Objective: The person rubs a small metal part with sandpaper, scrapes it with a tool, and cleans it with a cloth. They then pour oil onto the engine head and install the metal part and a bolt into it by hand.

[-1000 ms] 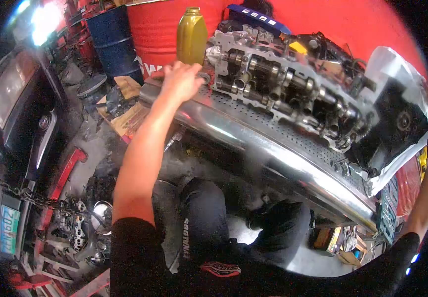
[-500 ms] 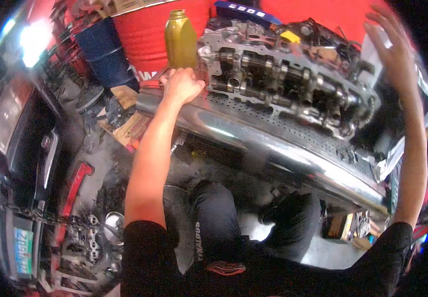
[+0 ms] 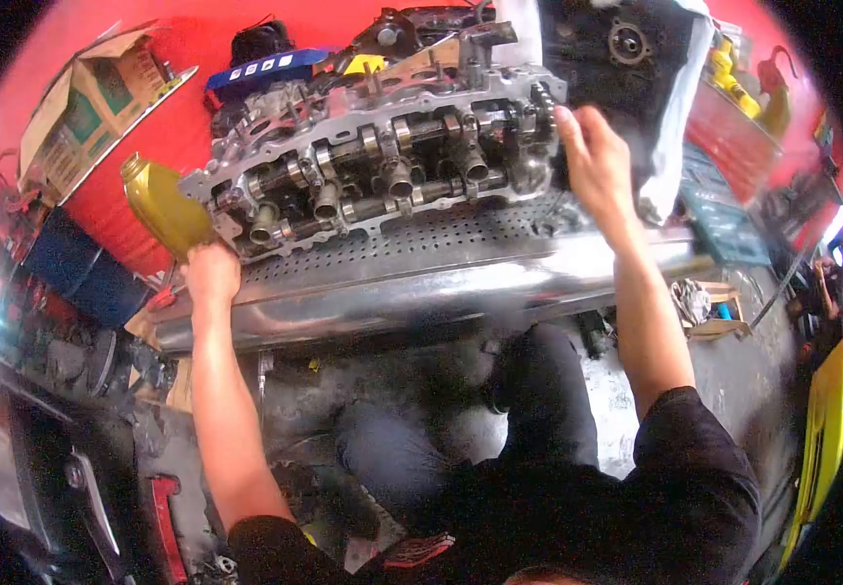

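A metal cylinder head [image 3: 392, 161] with camshafts lies on the perforated metal bench [image 3: 421, 239]. My left hand [image 3: 213, 275] is closed at the near left corner of the cylinder head, beside a gold bottle [image 3: 163, 200]; its fingertips are hidden. At the right end of the cylinder head, my right hand [image 3: 599, 161] has its thumb and a finger up against the chain sprocket area, the other fingers curled. What the right fingertips hold is partly out of sight.
Behind the cylinder head are a blue tray [image 3: 265, 68] and dark engine parts. A black engine block [image 3: 626, 58] stands at the back right. To the left is a cardboard box [image 3: 95, 107]; a green case [image 3: 724, 214] lies to the right.
The view has turned to the right. My right hand has come down from the air to the right end of the cylinder head. My left hand remains at the left end, beside the bottle.
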`<state>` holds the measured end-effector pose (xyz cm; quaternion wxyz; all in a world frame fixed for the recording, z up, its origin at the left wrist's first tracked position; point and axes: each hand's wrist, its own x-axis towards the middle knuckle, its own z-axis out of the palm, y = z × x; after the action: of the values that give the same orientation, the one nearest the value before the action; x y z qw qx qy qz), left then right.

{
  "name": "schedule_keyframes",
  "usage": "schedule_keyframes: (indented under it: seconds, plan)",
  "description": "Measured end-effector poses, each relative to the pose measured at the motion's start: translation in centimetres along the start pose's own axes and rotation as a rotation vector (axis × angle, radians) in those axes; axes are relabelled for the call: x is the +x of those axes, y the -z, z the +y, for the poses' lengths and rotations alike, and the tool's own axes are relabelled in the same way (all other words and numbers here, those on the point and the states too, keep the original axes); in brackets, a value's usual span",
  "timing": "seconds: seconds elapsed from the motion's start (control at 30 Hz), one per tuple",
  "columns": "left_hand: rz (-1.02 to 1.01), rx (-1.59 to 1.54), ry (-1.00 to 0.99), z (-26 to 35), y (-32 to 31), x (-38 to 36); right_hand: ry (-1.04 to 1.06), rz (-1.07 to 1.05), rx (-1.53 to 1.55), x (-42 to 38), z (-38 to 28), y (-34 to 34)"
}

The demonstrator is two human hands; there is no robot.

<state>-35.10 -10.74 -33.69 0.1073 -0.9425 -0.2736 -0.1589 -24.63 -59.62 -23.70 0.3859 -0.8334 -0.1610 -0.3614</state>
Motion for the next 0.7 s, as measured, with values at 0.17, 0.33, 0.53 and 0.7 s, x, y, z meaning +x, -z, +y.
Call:
schedule_keyframes:
  seconds: [0.17,0.33,0.53,0.7]
  plan:
    - [0.029,-0.035,-0.188,-0.6,2.0,-1.5,0.09,-0.048,-0.061,0.2,0.6,-1.9]
    - [0.12,-0.091,-0.172,-0.6,2.4,-2.2,0.066,-0.048,-0.018,-2.5,3.9,-1.3]
    - [0.095,-0.239,0.049,0.1,2.0,-1.7,0.142,0.016,0.099,1.8,1.3,-2.0]
    - [0.204,-0.198,0.153,1.4,1.8,-2.9,0.151,-0.017,0.101,-0.9,3.7,-2.8]
